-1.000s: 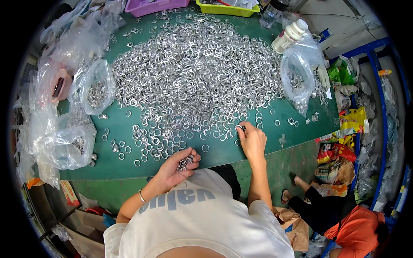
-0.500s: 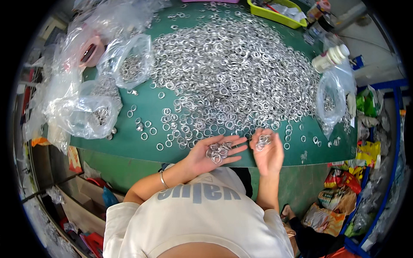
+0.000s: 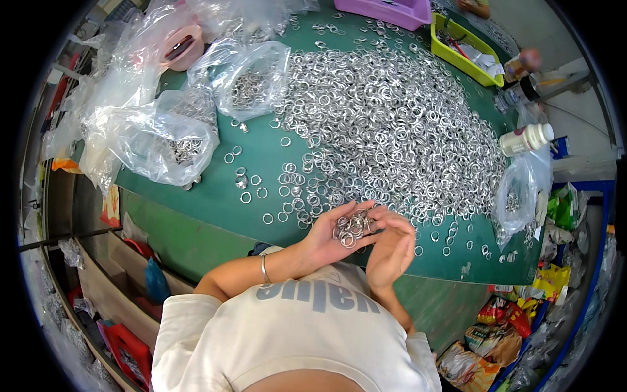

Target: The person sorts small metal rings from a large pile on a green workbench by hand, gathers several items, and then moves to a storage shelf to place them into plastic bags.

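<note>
My left hand is palm up at the table's near edge, cradling a small heap of silver metal rings. From the right, my right hand meets it, its bent fingers closed on rings at the heap's right side. The right palm is turned mostly toward the left hand, and its fingertips partly cover the rings there. Just beyond both hands spreads a large pile of loose silver rings on the green table.
Clear plastic bags of rings stand at the left by a pink bowl. A purple tray and yellow-green basket sit at the back. A white bottle and another bag are at the right.
My right hand has moved left with its rings to my left hand's heap; the two were apart before. The view has shifted, so the table appears turned.
</note>
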Action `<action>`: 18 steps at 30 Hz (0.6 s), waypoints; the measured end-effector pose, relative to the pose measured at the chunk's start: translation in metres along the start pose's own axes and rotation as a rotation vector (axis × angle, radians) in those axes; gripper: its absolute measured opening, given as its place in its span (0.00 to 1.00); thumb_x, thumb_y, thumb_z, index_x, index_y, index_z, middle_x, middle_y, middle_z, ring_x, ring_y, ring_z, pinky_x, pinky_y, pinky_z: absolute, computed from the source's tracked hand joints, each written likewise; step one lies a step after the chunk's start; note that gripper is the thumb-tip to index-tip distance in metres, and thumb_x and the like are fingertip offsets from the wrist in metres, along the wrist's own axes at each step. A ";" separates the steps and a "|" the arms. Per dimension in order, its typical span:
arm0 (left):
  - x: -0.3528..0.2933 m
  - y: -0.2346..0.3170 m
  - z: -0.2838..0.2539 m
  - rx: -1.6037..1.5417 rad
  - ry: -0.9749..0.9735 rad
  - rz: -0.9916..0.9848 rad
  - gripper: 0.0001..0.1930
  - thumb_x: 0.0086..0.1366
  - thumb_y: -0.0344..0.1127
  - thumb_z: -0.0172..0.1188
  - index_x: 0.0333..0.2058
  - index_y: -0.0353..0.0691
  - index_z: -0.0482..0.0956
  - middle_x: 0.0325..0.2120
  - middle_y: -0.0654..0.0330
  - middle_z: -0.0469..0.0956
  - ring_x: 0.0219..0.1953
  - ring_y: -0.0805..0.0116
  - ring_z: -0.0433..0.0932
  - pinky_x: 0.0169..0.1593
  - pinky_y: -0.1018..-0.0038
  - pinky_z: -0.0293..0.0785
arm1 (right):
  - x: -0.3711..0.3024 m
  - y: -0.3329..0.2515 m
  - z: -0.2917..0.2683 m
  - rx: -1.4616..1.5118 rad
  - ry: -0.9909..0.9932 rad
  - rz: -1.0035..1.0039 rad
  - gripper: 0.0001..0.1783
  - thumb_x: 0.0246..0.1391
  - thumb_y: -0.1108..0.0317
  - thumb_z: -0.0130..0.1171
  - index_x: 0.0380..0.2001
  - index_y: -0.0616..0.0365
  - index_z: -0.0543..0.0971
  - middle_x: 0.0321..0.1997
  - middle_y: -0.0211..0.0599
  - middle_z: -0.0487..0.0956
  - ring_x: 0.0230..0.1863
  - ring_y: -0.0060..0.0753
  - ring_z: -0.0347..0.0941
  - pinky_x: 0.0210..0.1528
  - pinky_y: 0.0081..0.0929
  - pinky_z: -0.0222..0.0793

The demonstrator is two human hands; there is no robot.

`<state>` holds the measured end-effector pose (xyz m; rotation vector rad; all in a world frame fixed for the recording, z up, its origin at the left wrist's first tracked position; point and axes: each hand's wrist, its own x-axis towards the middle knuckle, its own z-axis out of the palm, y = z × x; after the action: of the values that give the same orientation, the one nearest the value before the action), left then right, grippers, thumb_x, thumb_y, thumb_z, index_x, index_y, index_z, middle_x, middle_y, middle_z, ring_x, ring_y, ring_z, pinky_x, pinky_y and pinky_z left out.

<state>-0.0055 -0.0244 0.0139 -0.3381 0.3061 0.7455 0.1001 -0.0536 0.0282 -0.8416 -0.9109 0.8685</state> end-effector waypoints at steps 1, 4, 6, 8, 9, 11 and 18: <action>-0.002 0.003 0.004 -0.019 -0.017 0.020 0.17 0.66 0.39 0.41 0.47 0.35 0.68 0.49 0.51 0.67 0.52 0.55 0.67 0.59 0.54 0.57 | 0.002 -0.001 0.002 -0.033 0.001 -0.007 0.19 0.62 0.59 0.33 0.35 0.65 0.68 0.32 0.43 0.69 0.38 0.36 0.65 0.46 0.33 0.58; -0.006 0.009 -0.010 -0.103 -0.057 0.004 0.11 0.63 0.37 0.47 0.41 0.38 0.71 0.43 0.53 0.70 0.45 0.59 0.71 0.49 0.63 0.70 | 0.009 -0.005 -0.002 -0.123 0.028 0.009 0.15 0.61 0.64 0.36 0.33 0.65 0.68 0.33 0.43 0.69 0.37 0.34 0.64 0.46 0.33 0.59; -0.015 0.019 -0.010 -0.036 -0.014 0.041 0.07 0.61 0.35 0.52 0.36 0.39 0.71 0.36 0.57 0.71 0.36 0.68 0.72 0.33 0.77 0.73 | 0.008 -0.002 -0.002 -0.146 0.103 0.090 0.12 0.59 0.69 0.39 0.30 0.66 0.69 0.31 0.42 0.70 0.33 0.29 0.64 0.40 0.26 0.60; -0.023 0.028 -0.004 0.064 0.027 0.054 0.07 0.62 0.37 0.52 0.34 0.39 0.70 0.32 0.59 0.70 0.30 0.72 0.69 0.23 0.83 0.64 | 0.005 -0.002 -0.008 -0.214 0.110 0.145 0.11 0.60 0.71 0.38 0.31 0.66 0.70 0.30 0.39 0.70 0.32 0.26 0.64 0.39 0.24 0.60; -0.030 0.035 -0.005 0.060 0.011 0.055 0.08 0.62 0.37 0.52 0.34 0.40 0.70 0.32 0.59 0.70 0.29 0.73 0.68 0.20 0.84 0.62 | 0.003 0.000 -0.010 -0.228 0.093 0.168 0.11 0.60 0.71 0.38 0.32 0.66 0.70 0.29 0.38 0.70 0.31 0.26 0.64 0.39 0.24 0.60; -0.050 0.049 0.002 0.118 0.060 0.239 0.07 0.62 0.37 0.52 0.33 0.40 0.70 0.29 0.60 0.70 0.27 0.75 0.68 0.18 0.84 0.61 | -0.001 0.003 -0.016 -0.211 0.039 0.231 0.11 0.60 0.70 0.39 0.32 0.66 0.70 0.27 0.37 0.69 0.30 0.26 0.64 0.38 0.23 0.60; -0.135 0.141 0.036 -0.016 0.072 1.225 0.07 0.61 0.34 0.50 0.35 0.37 0.69 0.31 0.53 0.71 0.30 0.67 0.72 0.26 0.79 0.70 | 0.000 0.006 -0.011 -0.308 -0.116 0.342 0.10 0.58 0.71 0.43 0.29 0.65 0.72 0.25 0.34 0.70 0.28 0.22 0.65 0.36 0.20 0.61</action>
<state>-0.1927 0.0051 0.0720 -0.1615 0.5813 1.9393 0.1083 -0.0534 0.0190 -1.2489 -1.0357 1.0970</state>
